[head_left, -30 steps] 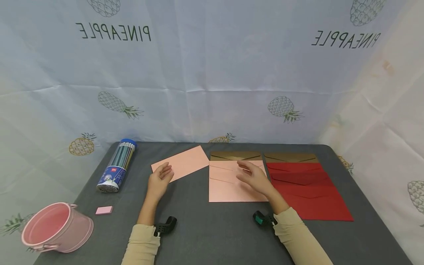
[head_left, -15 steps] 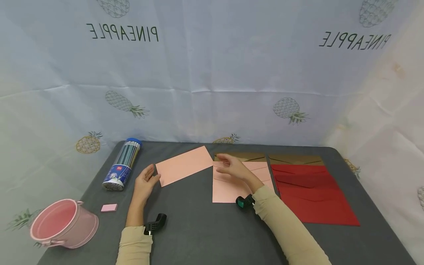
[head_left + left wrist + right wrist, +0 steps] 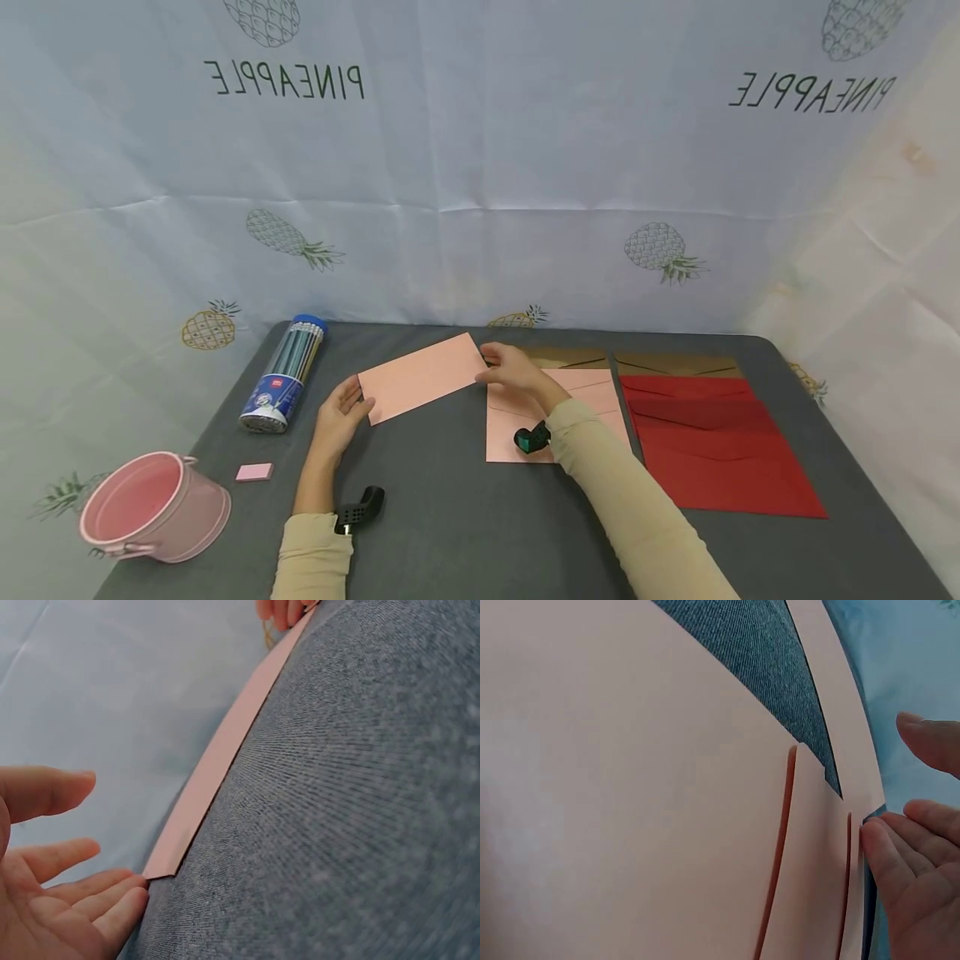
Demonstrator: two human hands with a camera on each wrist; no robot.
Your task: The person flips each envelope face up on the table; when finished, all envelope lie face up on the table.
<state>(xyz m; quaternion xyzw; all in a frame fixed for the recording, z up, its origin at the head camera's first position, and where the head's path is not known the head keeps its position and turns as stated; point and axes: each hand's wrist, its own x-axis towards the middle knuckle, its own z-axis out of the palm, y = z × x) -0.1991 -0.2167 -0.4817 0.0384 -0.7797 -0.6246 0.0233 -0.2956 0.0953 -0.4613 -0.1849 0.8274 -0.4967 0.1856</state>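
Observation:
A plain pink envelope (image 3: 420, 377) lies tilted on the dark table, between both hands. My left hand (image 3: 337, 417) is at its left end; in the left wrist view the straight fingertips (image 3: 127, 889) meet the envelope's near corner, thumb raised apart. My right hand (image 3: 513, 371) is at the other end, reaching over the fanned pink envelopes (image 3: 510, 437). Its extended fingers (image 3: 900, 855) come right to that end in the right wrist view, and the thumb stands off. Neither hand curls round the envelope.
Fanned red envelopes (image 3: 735, 467) lie at the right, with gold envelopes (image 3: 675, 364) behind them. To the left are a tub of pencils (image 3: 281, 379), a small pink eraser (image 3: 253, 472) and a pink bucket (image 3: 187, 517). A pineapple-print cloth (image 3: 480, 150) hangs behind the table.
My right hand has moved left from above the fanned pink envelopes to the single envelope's right end. My left hand has shifted from over the envelope to its left edge.

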